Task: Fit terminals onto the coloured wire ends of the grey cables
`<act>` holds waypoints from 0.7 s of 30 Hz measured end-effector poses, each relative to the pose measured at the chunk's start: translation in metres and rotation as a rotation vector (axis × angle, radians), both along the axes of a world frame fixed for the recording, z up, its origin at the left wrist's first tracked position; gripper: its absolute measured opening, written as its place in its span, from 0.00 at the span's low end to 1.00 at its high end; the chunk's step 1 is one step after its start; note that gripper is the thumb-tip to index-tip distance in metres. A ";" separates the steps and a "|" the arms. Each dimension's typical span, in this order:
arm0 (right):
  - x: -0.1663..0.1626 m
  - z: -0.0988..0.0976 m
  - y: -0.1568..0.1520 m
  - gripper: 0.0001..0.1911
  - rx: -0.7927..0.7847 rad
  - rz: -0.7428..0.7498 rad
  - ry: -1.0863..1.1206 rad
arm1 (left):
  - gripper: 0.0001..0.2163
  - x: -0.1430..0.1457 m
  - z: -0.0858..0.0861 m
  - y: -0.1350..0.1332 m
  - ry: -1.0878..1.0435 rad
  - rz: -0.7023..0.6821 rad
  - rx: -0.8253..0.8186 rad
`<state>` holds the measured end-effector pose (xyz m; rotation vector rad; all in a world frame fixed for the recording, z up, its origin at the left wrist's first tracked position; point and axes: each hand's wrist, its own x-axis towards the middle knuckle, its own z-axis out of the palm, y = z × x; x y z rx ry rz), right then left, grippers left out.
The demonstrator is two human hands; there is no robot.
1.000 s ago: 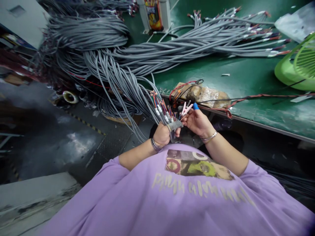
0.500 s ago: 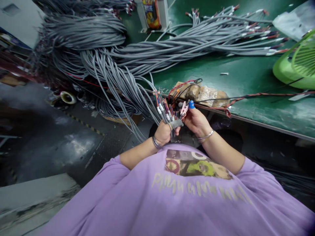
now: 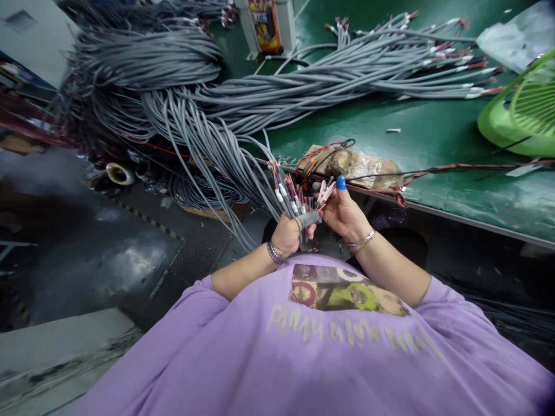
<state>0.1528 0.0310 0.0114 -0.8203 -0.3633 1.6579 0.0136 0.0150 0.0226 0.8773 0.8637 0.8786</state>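
Note:
My left hand [image 3: 286, 236] is closed around a bundle of grey cables [image 3: 243, 167], in front of my body. Grey wrapping covers its thumb, which lies across the bundle. Above the fist, the cable ends fan out as thin coloured wires [image 3: 288, 188] with white sleeves below them. Just right of these wires, my right hand [image 3: 347, 215] has a blue cover on its thumb. Between this thumb and the fingers is a small pink clip [image 3: 325, 193], close to the wire ends. The right fingertips are partly hidden behind the clip.
More grey cables [image 3: 303, 92] lie across the green table [image 3: 442, 130]. A taped cardboard piece [image 3: 373, 169] with red and black leads sits at the table's edge. On the right stands a green fan [image 3: 520, 115]; a plastic bag [image 3: 515, 37] lies behind it.
My right hand has shifted slightly to the right, and the pink clip now leans further over. My left hand keeps hold of the cable bundle, almost still.

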 end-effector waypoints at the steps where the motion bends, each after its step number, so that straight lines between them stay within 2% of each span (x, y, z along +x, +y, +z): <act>1: 0.000 0.001 -0.001 0.30 0.003 0.010 -0.011 | 0.16 -0.001 0.000 -0.001 -0.001 0.000 0.001; 6: 0.003 0.004 -0.003 0.34 0.001 0.080 -0.061 | 0.16 -0.006 0.002 -0.008 0.015 0.024 0.025; 9: 0.005 0.006 -0.003 0.30 -0.010 0.101 -0.039 | 0.17 -0.006 0.004 -0.011 0.019 0.089 0.027; 13: 0.004 0.007 -0.005 0.23 0.062 0.041 -0.085 | 0.17 0.000 0.005 -0.012 0.028 0.145 0.045; 17: 0.000 0.006 -0.007 0.27 0.070 -0.039 -0.129 | 0.16 0.005 0.004 -0.009 0.017 0.155 0.048; 21: -0.001 0.003 -0.003 0.29 0.022 -0.026 -0.085 | 0.17 0.007 0.002 -0.007 0.046 0.153 0.047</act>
